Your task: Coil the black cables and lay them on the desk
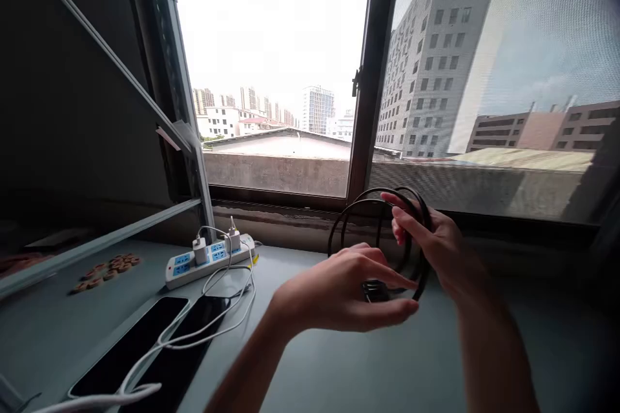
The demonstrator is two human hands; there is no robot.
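Note:
A black cable (pixel 425 268) hangs in several round loops above the table, in front of the window sill. My right hand (pixel 438 239) is closed around the upper right side of the coil, thumb and fingers on the strands. Lower down, my left hand (pixel 343 290) reaches across from the left, and its thumb and index fingertips meet the coil's lower right side in a pinch. Under the left palm shows a dark piece with metallic glints (pixel 375 290), perhaps the cable's plug; the hand covers most of it.
A white power strip (pixel 210 261) with blue sockets holds two white chargers. White cords (pixel 194 339) run over two dark phone-like slabs (pixel 130 342). Small round brown pieces (pixel 109 271) lie farther left. A metal shelf frame (pixel 194 142) stands left, before the window (pixel 361 135).

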